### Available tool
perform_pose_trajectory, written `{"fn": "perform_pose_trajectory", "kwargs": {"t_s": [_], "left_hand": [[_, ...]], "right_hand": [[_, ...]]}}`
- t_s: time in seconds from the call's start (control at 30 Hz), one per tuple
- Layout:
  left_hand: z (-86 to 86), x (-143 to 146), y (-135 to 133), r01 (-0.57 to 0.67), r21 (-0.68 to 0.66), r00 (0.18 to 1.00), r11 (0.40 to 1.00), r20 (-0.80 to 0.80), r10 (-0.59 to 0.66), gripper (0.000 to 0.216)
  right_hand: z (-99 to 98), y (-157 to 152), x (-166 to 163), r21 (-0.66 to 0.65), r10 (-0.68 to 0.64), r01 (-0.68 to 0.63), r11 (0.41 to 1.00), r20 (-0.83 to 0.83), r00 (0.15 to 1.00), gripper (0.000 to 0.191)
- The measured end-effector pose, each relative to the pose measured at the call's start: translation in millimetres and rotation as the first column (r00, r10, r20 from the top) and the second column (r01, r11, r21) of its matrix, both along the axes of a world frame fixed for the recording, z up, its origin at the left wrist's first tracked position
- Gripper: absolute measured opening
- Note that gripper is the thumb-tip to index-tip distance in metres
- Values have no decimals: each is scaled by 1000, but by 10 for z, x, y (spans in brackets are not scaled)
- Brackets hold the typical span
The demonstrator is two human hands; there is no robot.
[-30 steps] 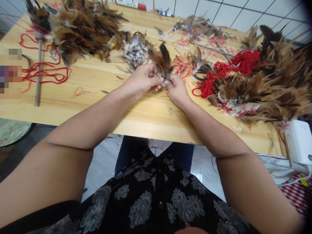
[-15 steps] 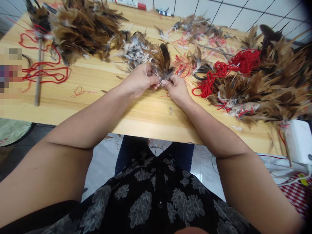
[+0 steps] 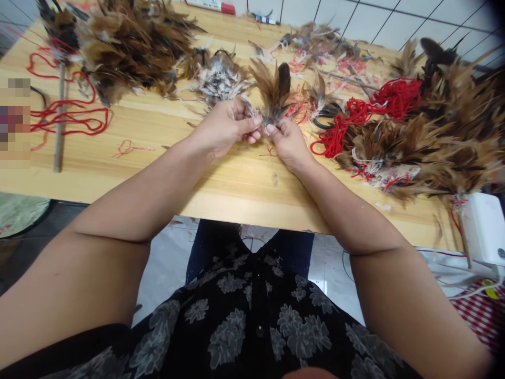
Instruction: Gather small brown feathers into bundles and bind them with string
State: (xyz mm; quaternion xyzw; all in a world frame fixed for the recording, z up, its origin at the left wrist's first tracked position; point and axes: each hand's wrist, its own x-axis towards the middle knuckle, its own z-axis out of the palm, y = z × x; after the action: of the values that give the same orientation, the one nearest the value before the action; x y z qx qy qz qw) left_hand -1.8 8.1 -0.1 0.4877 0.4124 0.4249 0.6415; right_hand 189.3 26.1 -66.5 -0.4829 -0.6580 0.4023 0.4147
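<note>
The left hand (image 3: 232, 125) has parted slightly from the feather tuft (image 3: 272, 89), its thumb and fingers pinching pale fluff (image 3: 252, 111). The right hand (image 3: 291, 143) pinches the tuft's base — apparently its only support now — over the wooden table (image 3: 240, 187).

Bare forearms (image 3: 153, 181) angle inward, hands near each other
Bare left hand (image 3: 230, 126), thumb (image 3: 249, 125) and fingers (image 3: 253, 137) pinched, left of bare right hand (image 3: 291, 143), likewise pinched.
</note>
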Motion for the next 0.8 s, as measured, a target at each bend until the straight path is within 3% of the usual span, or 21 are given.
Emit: {"fn": "perform_pose_trajectory", "kwargs": {"t_s": [0.27,0.5,0.8], "left_hand": [[46,-27,-33,51,-40,996,998,-73,-54,41],[2,-75,10,114,-5,983,993,-146,-114,38],[21,-9,-39,-3,3,990,1000,-139,3,38]], "right_hand": [[-137,67,44,18,-30,29,999,28,999,39],[-132,60,50,44,-37,32,999,101,994,41],[-131,61,74,56,-29,22,998,134,990,38]]}}
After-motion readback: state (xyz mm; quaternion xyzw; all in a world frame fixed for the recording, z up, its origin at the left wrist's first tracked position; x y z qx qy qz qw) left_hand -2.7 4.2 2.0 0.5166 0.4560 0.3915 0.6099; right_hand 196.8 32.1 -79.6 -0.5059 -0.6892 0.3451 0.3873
